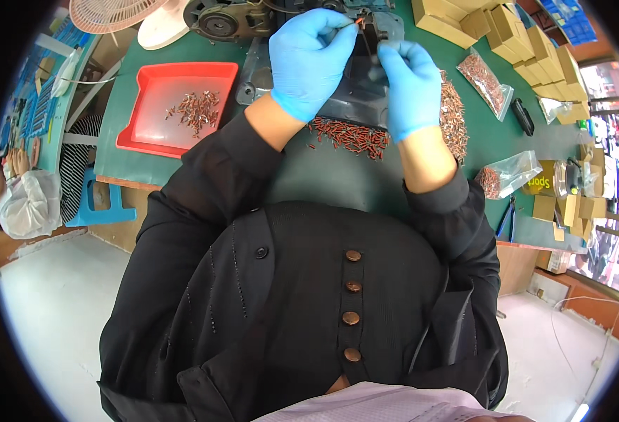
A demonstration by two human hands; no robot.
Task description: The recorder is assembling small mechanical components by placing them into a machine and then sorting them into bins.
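Note:
Both my hands wear blue gloves and work at a dark grey machine on the green table. My left hand pinches a small reddish-brown part at the machine's top. My right hand is closed on a small piece right beside it, fingertips almost touching the left ones. A pile of small reddish-brown parts lies on the table just below my hands.
A red tray with several of the same parts sits at the left. Clear bags of parts and stacked cardboard boxes are at the right. Black pliers lie near the boxes. A fan stands far left.

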